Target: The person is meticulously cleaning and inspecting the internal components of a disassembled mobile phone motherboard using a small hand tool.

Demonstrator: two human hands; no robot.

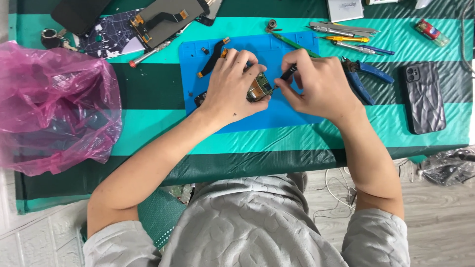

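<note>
At the table's left edge a crumpled pink plastic bag (52,106) lies on the green-striped table (148,86). Toward the far left corner rest a dark phone screen panel (170,20) and a red-tipped screwdriver (148,53).

In the middle sits a blue work mat (297,106). A black flex cable (213,58) lies on its far left part, just beside the left hand (230,89). That hand is curled closed around a small circuit-board part (260,88), pinning it against the mat with fingers above and thumb below; only the part's right end shows, and its long axis runs roughly left to right.

The right hand (316,84) pinches a thin black tool (287,75) between thumb and forefinger, narrow and closed on the shaft. The tool slants down and to the left, its tip touching or just at the exposed right end of the part. So the part lies immediately left of the right hand, already held by the left, which is the nearer of the two.

Right of the mat lie blue-handled cutters (368,76), with a row of tweezers and screwdrivers (346,37) toward the far edge. Near the right edge rests a black phone case (424,96), well apart from both hands.
</note>
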